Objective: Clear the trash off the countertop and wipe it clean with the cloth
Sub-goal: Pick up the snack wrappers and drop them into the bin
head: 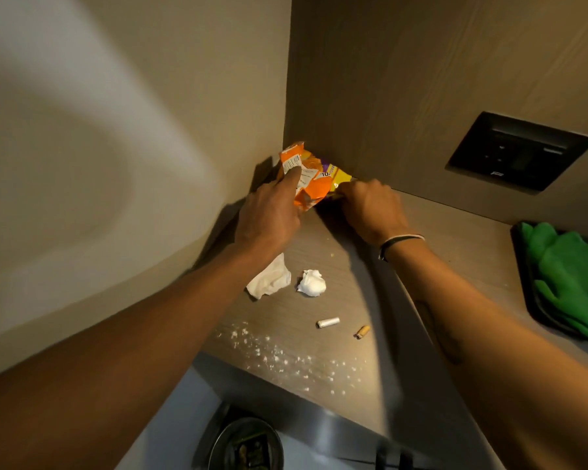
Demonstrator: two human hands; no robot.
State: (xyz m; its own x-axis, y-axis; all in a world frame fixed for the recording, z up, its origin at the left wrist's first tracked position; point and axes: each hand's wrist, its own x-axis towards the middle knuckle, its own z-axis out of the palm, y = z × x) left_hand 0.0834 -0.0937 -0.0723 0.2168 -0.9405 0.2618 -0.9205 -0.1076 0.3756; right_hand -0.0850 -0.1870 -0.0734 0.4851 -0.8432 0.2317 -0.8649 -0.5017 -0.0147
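Observation:
An orange and yellow snack wrapper lies crumpled in the far corner of the wooden countertop. My left hand grips its orange left side, and my right hand pinches its yellow right end. Nearer me lie a flat white tissue, a balled white tissue, a white cigarette butt and a tan butt. White powder is scattered near the front edge. The green cloth rests at the far right.
The cloth sits on a dark tray. A black socket panel is set in the back wall. Below the counter's front edge stands a round metal bin with scraps inside. A plain wall closes off the left side.

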